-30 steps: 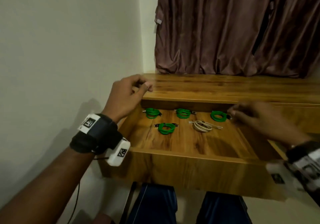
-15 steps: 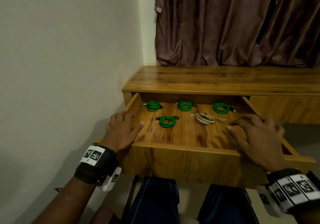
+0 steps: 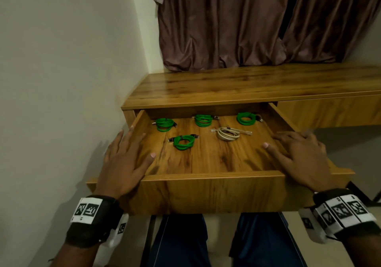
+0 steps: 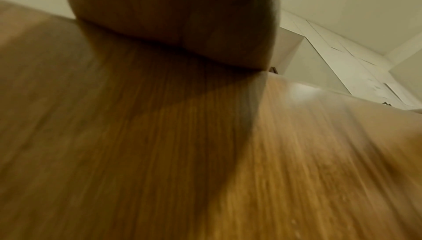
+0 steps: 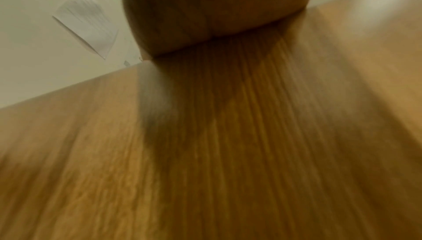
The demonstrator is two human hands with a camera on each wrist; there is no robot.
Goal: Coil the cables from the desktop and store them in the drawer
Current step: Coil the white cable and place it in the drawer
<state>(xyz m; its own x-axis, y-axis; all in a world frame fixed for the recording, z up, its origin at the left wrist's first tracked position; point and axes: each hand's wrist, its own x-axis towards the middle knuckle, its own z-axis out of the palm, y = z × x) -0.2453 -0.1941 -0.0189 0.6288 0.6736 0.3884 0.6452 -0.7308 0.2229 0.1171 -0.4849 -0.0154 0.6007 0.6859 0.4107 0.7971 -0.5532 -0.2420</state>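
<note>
Cables lie coiled inside the open drawer (image 3: 212,192): four green cables (image 3: 183,141) and one beige cable (image 3: 227,134). I see my left hand (image 3: 123,163) and right hand (image 3: 299,159) flat on its side walls, each grip wide, fingers straight, below the tabletop (image 3: 247,85).

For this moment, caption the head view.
Both hands rest on the open drawer holding five coiled cables.

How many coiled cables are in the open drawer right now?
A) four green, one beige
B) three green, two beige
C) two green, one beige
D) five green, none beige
A: the head view shows four green coils and one beige coil lying apart on the drawer floor.
</note>
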